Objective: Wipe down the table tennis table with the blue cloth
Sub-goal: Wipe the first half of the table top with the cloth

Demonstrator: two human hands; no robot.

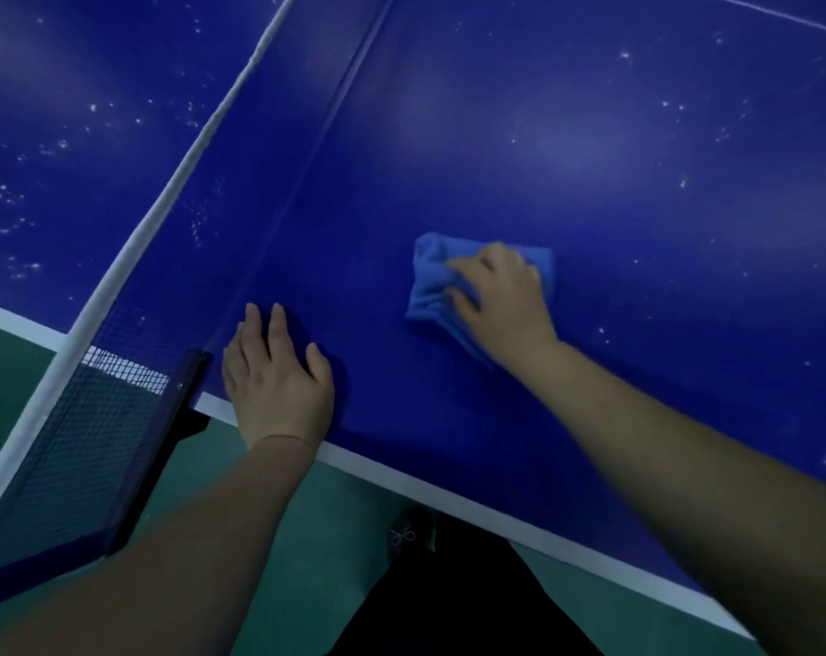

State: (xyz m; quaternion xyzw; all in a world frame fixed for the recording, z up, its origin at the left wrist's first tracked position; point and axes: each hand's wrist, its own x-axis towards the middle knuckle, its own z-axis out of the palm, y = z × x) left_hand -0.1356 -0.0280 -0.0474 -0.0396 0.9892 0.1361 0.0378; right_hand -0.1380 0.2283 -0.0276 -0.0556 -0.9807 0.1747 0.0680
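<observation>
Right hand (501,295) sits on top of the blue cloth (437,281), fingers (463,265) curled into the bunched fabric and clamped on it. Cloth lies flat on the worktop (638,158), a little in from the near edge and well to the right of the net (118,409). Wrist is low and the forearm reaches out over the edge; looks like weight goes down through the palm so the cloth drags instead of skating.

Left hand (278,376) is flat on the worktop just beside the net post (184,395), fingers straight and slightly apart, holding nothing. My read: it's a brace, taking body weight while the other arm reaches.

Surface: deep blue, matte-to-slightly-glossy, with soft light patches. White specks are scattered across the far right area and thickly on the half beyond the net. The patch round the two hands shows almost none, so I'd judge near-net work on this side mostly done, the far reach and the other half still to do. White edge line (449,494) runs along the near border, and a faint seam or shadow line runs parallel to the net.

Room: green floor (316,537) below the worktop edge, dim lighting. Dark trouser leg and a shoe (404,532) show under the edge. Nothing else visible.
</observation>
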